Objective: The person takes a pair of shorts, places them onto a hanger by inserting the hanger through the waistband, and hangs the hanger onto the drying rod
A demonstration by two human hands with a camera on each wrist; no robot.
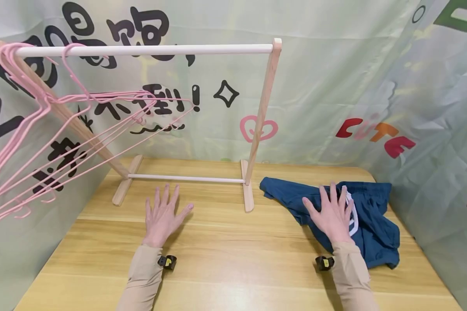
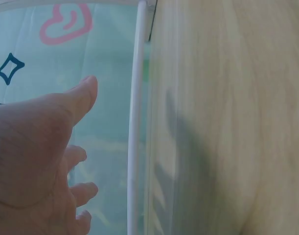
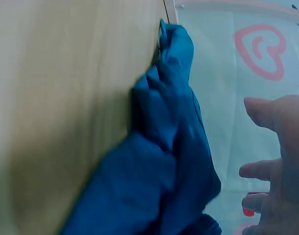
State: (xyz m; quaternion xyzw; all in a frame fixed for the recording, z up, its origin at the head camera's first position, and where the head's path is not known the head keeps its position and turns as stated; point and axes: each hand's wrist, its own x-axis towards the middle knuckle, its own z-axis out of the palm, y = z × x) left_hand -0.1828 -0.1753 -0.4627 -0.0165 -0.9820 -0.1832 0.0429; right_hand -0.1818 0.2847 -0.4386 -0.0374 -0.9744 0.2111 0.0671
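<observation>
Crumpled dark blue shorts with a white drawstring lie at the right of the table. My right hand hovers over them with fingers spread. A gap shows between that hand and the blue cloth in the right wrist view. On the other side, my left hand is held palm down above the wood, in front of the rack's lower bar. Its fingers are spread too, nothing is in it, and its shadow falls on the table.
A wooden rack with a white top rail and a right post stands at the back left. Several pink hangers hang at the rail's left end. A printed cloth walls the table behind and at both sides.
</observation>
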